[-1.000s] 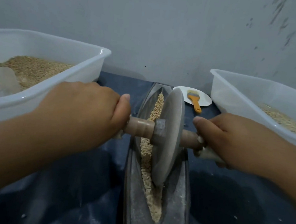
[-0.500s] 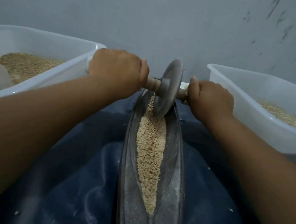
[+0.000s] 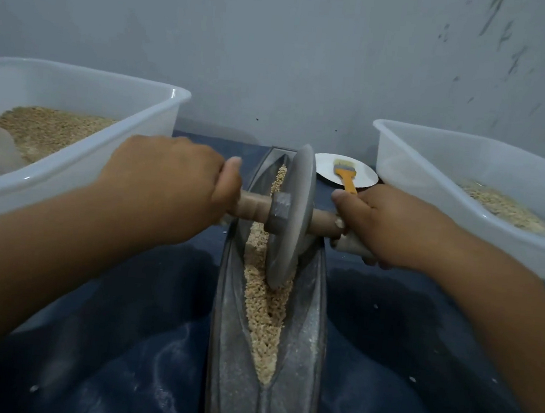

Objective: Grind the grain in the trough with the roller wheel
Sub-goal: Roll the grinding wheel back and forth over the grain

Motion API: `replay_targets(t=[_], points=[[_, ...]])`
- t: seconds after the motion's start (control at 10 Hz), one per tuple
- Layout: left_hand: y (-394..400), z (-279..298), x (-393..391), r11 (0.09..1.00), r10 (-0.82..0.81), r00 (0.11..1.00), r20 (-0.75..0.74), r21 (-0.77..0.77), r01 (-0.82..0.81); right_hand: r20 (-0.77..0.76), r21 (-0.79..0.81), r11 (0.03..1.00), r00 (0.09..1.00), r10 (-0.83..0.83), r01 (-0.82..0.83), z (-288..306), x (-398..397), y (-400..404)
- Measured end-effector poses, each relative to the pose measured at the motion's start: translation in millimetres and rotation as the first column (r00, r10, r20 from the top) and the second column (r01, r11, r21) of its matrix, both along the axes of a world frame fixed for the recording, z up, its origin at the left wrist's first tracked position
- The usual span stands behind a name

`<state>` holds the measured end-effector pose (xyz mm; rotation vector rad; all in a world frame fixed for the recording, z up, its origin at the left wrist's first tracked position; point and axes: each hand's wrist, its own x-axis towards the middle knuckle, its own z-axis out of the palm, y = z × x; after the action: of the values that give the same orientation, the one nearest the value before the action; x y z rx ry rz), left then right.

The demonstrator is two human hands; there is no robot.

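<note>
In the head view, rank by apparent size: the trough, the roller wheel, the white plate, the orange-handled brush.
1. trough, the longest thing, though its near end is enlarged by closeness
2. roller wheel
3. white plate, farther back, so its true size is unsure
4. orange-handled brush, smallest, lying on the plate

A plain makeshift grinding workspace: bare grey wall (image 3: 282, 39), dusty blue sheet (image 3: 114, 358), grain-filled plastic tubs (image 3: 67, 164), metal trough (image 3: 225, 352)
</note>
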<state>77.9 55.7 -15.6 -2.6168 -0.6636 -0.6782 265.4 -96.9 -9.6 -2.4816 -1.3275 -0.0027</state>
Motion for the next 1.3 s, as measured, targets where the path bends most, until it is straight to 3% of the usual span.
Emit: replay_targets(t=[0.2, 0.4, 0.5, 0.6, 0.7, 0.8, 0.9, 1.0, 1.1, 1.2, 1.3], points=[[-6, -5, -20, 0.942, 0.005, 0.998, 0.067, -0.336, 0.018, 0.007, -0.194, 0.980, 0.999, 0.037, -0.035, 17, -24, -15], [-15, -1, -29, 0.902, -0.034, 0.990, 0.136, -0.422, 0.089, -0.217, -0.298, 0.942, 0.972, 0.090, -0.154, 27, -27, -24], [-14, -2, -24, 0.910, -0.022, 0.988, 0.154, -0.406, 0.084, -0.256, -0.249, 0.954, 0.961, 0.101, -0.166, 24, -25, -22], [-9, -1, -17, 0.960, 0.017, 0.992, 0.129, -0.278, 0.020, -0.241, -0.211, 0.972, 0.969, 0.050, -0.103, 17, -21, -17], [-4, 4, -12, 0.980, -0.070, 0.997, 0.017, -0.188, 0.072, -0.118, -0.137, 0.990, 0.993, 0.010, -0.027, 6, -12, -10], [7, 2, -2, 0.982, -0.081, 0.997, 0.001, -0.170, 0.080, 0.139, 0.002, 1.000, 0.990, -0.005, 0.005, -3, -1, 0], [24, -2, 14, 0.991, 0.028, 0.999, 0.044, -0.136, -0.022, 0.343, 0.139, 0.990, 0.939, -0.025, -0.024, -10, 12, 16], [39, -5, 34, 0.998, 0.021, 1.000, -0.005, 0.055, -0.021, 0.381, 0.228, 0.974, 0.922, -0.072, -0.018, -13, 28, 35], [51, 2, 58, 0.991, 0.057, 0.975, 0.213, 0.108, -0.081, 0.328, 0.249, 0.968, 0.939, -0.103, 0.019, -11, 44, 50], [52, 2, 63, 0.989, 0.076, 0.978, 0.196, 0.109, -0.099, 0.321, 0.235, 0.972, 0.942, -0.102, 0.025, -10, 50, 55], [46, -2, 44, 0.978, 0.038, 0.998, -0.040, 0.209, -0.029, 0.359, 0.186, 0.982, 0.932, -0.052, -0.017, -12, 42, 44]])
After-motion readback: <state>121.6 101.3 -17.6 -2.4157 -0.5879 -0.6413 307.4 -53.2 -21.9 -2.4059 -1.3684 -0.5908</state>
